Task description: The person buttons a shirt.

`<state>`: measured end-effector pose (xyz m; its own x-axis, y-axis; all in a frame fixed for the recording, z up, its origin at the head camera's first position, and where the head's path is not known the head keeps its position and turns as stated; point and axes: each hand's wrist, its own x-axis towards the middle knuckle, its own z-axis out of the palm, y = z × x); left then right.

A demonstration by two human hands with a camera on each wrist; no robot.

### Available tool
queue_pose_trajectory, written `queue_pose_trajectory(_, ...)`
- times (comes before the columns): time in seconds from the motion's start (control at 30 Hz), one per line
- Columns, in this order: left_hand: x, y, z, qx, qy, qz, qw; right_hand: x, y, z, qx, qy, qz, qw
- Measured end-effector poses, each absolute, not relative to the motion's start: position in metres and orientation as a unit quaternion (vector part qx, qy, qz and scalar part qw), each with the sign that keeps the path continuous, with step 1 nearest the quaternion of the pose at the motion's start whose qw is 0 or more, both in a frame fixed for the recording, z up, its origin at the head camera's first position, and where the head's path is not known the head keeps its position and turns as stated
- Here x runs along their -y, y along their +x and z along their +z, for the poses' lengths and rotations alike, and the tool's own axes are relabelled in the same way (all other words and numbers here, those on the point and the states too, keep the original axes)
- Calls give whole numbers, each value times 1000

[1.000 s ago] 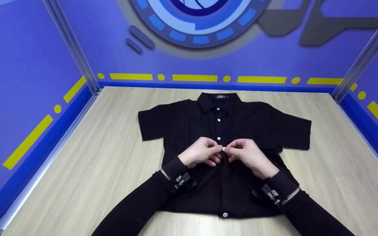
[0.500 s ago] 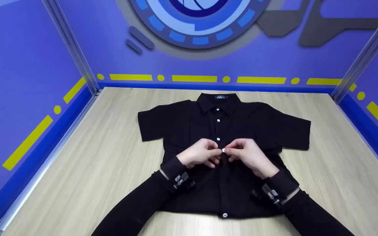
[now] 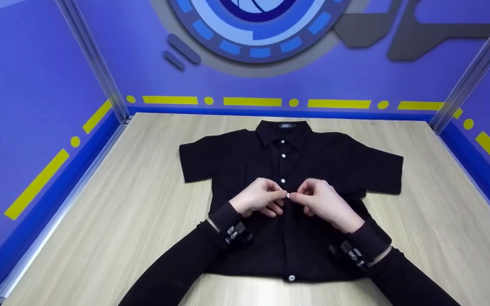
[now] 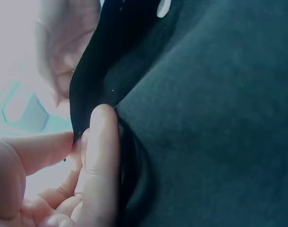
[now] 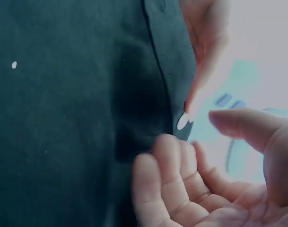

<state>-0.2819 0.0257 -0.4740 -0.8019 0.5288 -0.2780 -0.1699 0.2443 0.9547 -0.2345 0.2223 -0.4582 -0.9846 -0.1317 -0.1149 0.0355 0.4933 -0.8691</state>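
Note:
A black short-sleeved shirt (image 3: 253, 157) lies front up, collar away from me, white buttons down its placket. My left hand (image 3: 260, 197) pinches the placket edge between thumb and index finger, as the left wrist view shows. A white button (image 5: 182, 121) stands at that edge in the right wrist view, beside the left hand's fingertips. My right hand (image 3: 323, 202) is on the other side of the button. Its fingertips (image 5: 167, 144) lie against the cloth just below the button, and its thumb (image 5: 229, 124) stands apart from them. Part of the placket is hidden under both hands.
The shirt lies on a light wood-grain table (image 3: 143, 170). Blue panels (image 3: 32, 106) with yellow marks enclose the back and sides, with metal posts at the corners. Another button (image 3: 292, 278) shows at the shirt's hem. Each wrist wears a small camera.
The right hand has shifted slightly, and its fingers have changed position around the button. The button appears slightly further left, nearer the left fingertips. The left hand stays almost in place.

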Motion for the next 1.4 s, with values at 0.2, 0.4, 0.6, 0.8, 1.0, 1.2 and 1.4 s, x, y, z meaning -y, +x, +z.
queue_pose_trajectory(0.2,-25,-278,-470,-725,116,612,293,-209,-215,-455,-907,-41,-387,158)
queue_pose_trajectory(0.4,-20,-264,-465,-768,152,552,287,-205,-204,-462,-895,-82,-378,224)
queue_pose_trajectory(0.6,-17,-253,-458,-860,266,396,180,-209,-214,-468,-870,-96,-429,223)
queue_pose_trajectory(0.8,-22,-258,-460,-898,311,298,91,-215,-232,-476,-864,-94,-471,151)
queue_pose_trajectory(1.0,-29,-257,-463,-915,329,231,24,-217,-241,-483,-855,-73,-500,117)
queue_pose_trajectory(1.2,-30,-250,-466,-921,320,222,-11,-218,-238,-482,-844,-63,-519,123)
queue_pose_trajectory(1.4,-33,-245,-468,-934,282,217,-31,-218,-237,-478,-837,-37,-532,125)
